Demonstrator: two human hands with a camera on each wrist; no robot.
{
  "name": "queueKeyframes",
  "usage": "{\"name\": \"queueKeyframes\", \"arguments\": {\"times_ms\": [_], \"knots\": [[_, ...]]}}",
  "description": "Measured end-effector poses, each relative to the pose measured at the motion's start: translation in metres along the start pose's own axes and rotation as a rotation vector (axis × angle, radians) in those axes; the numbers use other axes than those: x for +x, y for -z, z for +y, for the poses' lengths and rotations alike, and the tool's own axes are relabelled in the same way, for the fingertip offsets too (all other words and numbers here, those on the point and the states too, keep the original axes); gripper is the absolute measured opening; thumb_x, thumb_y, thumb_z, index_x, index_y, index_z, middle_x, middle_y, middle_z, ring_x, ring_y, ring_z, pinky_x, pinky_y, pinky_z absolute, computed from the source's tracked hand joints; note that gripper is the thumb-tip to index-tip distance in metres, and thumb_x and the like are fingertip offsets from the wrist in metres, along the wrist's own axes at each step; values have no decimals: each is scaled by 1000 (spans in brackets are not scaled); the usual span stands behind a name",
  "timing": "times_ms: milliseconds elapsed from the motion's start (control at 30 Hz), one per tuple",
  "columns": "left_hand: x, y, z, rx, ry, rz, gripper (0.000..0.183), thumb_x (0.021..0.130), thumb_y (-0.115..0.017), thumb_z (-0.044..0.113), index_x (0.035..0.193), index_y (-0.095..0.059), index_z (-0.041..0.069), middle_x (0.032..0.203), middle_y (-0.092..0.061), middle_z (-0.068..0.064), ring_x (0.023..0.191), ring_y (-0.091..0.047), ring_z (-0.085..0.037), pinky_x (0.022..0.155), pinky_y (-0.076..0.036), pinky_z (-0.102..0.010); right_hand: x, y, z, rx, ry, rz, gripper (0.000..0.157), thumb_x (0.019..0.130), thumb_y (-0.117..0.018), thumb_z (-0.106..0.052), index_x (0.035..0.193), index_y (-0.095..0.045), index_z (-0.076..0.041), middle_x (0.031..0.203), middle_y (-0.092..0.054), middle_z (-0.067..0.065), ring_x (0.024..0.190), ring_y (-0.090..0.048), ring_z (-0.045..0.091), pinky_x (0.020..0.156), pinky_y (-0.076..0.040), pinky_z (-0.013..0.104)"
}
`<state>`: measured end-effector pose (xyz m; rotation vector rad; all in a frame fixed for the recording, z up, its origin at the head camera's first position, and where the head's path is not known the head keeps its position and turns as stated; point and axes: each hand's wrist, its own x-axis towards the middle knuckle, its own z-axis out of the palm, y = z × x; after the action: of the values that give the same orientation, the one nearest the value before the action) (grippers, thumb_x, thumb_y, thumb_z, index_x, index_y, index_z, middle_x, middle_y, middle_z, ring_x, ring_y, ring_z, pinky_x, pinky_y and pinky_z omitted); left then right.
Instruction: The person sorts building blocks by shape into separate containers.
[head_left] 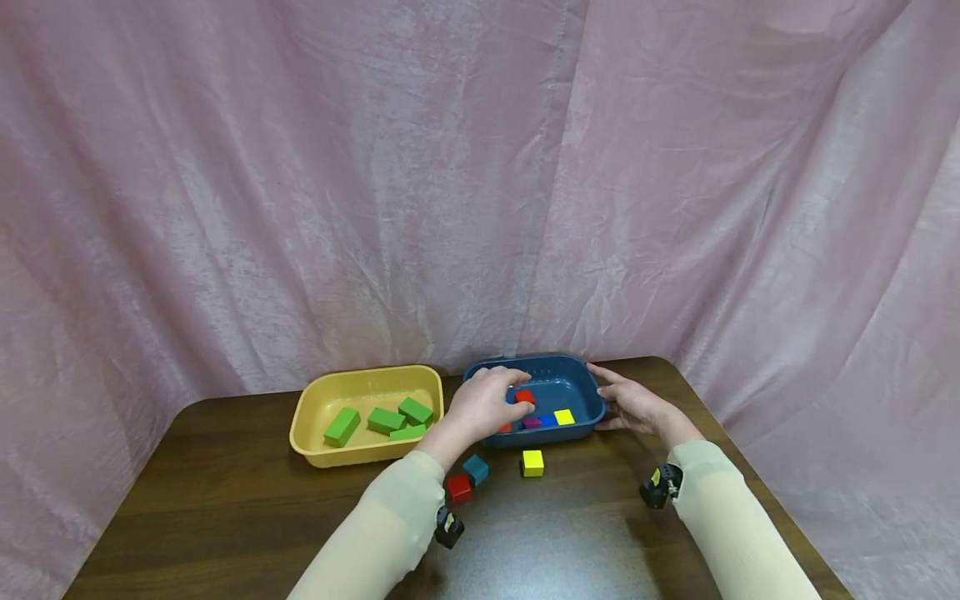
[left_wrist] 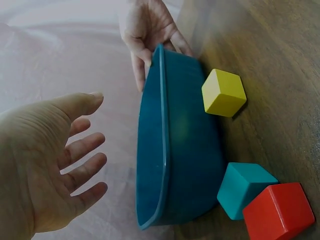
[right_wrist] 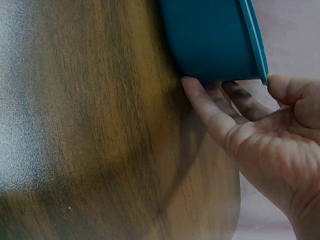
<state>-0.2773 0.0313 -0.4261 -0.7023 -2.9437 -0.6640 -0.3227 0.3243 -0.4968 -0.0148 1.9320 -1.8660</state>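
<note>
My left hand [head_left: 486, 404] hovers over the left part of a dark blue plastic bin [head_left: 573, 392]. In the left wrist view its fingers are spread and relaxed, with nothing between them. My right hand [right_wrist: 270, 135] touches the bin's right end from outside, its thumb at the rim and extended fingertips against the lower wall. Inside the bin lie a red block [head_left: 524, 397], a purple block [head_left: 531, 423], a blue block [head_left: 548, 421] and a yellow block [head_left: 564, 417]; the left hand partly covers others. Before the bin sit a yellow cube [left_wrist: 224, 93], a teal cube [left_wrist: 244, 187] and a red cube [left_wrist: 280, 212].
To the left stands a yellow bin [head_left: 311, 417] with several green blocks [head_left: 342, 427] in it. Both bins rest near the back edge of a dark wooden table [head_left: 225, 483]. A pink curtain [head_left: 465, 183] hangs right behind.
</note>
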Motion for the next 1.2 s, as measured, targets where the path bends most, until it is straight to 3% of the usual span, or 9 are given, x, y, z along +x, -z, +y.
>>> {"name": "queueKeyframes", "arguments": {"times_ms": [667, 933, 1200], "knots": [[-20, 17, 0, -36, -57, 74, 48, 82, -62, 53, 125, -58, 31, 127, -54, 10, 117, -44, -15, 91, -43, -39, 0, 0, 0, 5, 8, -11, 56, 100, -29, -9, 150, -13, -29, 140, -30, 26, 114, -49, 40, 88, -38, 62], [-30, 27, 2, -65, -85, 87, 49, 82, -61, 55, 125, -58, 33, 126, -53, 12, 116, -45, -14, 89, -44, -39, 0, 0, -2, -6, 3, -8, 56, 100, -28, -9, 150, -12, -28, 136, -35, 27, 113, -49, 40, 88, -38, 62], [-43, 34, 0, -74, -122, 83, 50, 81, -60, 57, 126, -56, 34, 124, -53, 12, 114, -46, -13, 86, -45, -37, 2, 0, -1, 0, -8, -4, 56, 100, -29, -9, 150, -13, -29, 140, -31, 25, 115, -47, 40, 88, -38, 61]]}}
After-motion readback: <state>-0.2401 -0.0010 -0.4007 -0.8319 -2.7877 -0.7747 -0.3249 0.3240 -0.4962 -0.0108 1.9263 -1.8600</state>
